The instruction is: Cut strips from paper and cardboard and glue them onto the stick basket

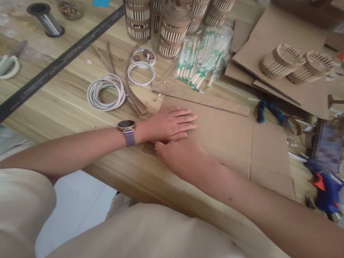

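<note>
A flat sheet of brown cardboard (224, 129) lies near the table's front edge. On its left end my left hand (172, 124) rests palm down with the fingers spread, a watch on its wrist. My right hand (179, 152) is just below, at the sheet's front edge, touching the left hand; its fingers are curled in and mostly hidden, so what they hold cannot be made out. Along the sheet's far edge runs a narrow cardboard strip (201, 98). White rings (107, 92) lie left of my hands.
Lantern-like cylinders (174, 30) and wrapped sticks (199, 61) stand or lie behind. Scissors (2, 65) and a wire spool (47, 20) are left. Stacked cardboard (287, 29) with two slatted cups (282, 61) is back right; a blue glue gun (329, 190) lies right.
</note>
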Motion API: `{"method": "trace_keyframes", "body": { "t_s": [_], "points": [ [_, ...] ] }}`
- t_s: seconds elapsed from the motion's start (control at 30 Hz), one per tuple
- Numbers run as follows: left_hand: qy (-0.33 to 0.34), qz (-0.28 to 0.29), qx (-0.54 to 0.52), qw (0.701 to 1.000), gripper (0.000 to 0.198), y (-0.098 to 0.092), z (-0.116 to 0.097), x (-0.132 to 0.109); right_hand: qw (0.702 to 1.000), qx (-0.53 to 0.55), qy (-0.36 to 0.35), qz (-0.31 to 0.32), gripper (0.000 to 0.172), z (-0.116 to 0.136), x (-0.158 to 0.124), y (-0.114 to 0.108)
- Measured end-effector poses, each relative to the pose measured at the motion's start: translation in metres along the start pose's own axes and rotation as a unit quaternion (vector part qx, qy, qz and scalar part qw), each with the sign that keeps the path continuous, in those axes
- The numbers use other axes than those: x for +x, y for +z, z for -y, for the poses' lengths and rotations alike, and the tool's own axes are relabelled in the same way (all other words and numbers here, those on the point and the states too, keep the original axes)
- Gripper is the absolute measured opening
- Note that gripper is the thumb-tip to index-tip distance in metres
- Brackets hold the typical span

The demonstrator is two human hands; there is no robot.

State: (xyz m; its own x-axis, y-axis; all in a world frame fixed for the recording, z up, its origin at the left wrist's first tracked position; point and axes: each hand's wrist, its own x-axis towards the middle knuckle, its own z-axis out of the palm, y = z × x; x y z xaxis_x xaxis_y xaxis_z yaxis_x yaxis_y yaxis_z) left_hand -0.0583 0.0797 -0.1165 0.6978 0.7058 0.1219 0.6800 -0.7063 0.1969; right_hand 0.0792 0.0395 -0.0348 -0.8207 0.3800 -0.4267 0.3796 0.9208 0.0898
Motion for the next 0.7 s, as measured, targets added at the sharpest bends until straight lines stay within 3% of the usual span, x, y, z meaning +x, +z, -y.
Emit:
{"method": "trace_keyframes", "body": {
  "t_s": [0.23, 0.47, 0.7],
  "points": [
    [0.000, 0.001, -0.007, 1.000, 0.045, 0.000, 0.001, -0.001, 1.000, -0.018, 0.000, 0.003, 0.036, 0.005, 0.004, -0.001],
    [0.010, 0.022, -0.002, 1.000, 0.047, 0.000, 0.004, -0.003, 0.993, -0.030, -0.017, 0.113, 0.046, 0.010, 0.008, -0.026],
    [0.012, 0.014, 0.010, 1.000, 0.047, -0.001, 0.001, -0.001, 0.996, -0.004, 0.012, 0.090, 0.035, 0.000, -0.004, -0.013]
  ]
}}
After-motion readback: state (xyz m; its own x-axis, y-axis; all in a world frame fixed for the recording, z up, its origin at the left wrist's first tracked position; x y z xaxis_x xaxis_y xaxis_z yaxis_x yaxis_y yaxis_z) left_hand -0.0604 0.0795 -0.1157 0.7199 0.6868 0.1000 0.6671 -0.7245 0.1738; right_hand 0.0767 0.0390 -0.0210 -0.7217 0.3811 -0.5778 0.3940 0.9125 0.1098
